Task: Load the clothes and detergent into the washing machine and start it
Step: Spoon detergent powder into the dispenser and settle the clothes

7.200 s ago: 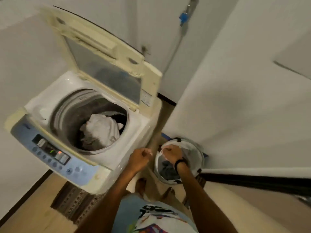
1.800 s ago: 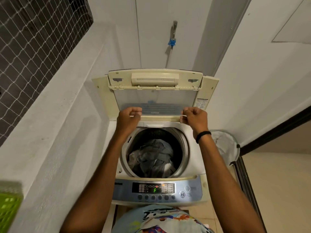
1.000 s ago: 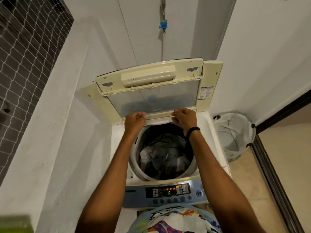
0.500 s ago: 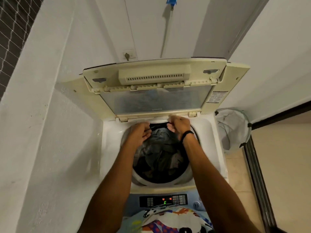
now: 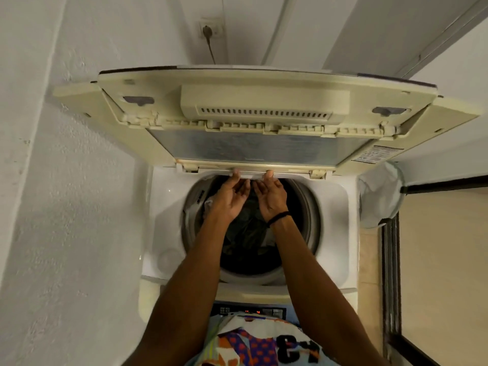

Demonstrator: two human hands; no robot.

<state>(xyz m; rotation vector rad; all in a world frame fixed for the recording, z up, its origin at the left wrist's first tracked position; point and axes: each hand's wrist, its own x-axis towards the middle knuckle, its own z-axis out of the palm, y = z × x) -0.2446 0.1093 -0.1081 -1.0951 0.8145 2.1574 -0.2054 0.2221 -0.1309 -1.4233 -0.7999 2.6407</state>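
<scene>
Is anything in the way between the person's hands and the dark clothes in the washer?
Nothing visible. The cream plastic lid stands raised behind, the round drum opening is uncovered, and the left hand and right hand are directly above the dark crumpled clothes.

Black wristband (image 5: 277,219) just behind right hand (image 5: 272,196). Forearms (image 5: 196,276) bare. Shirt (image 5: 245,347) well back from it: pale blue/white, orange-purple print, bold black "3".

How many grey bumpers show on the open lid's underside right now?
2: left bumper near the lid's left corner; right bumper near its right corner. None looks hidden.
</scene>
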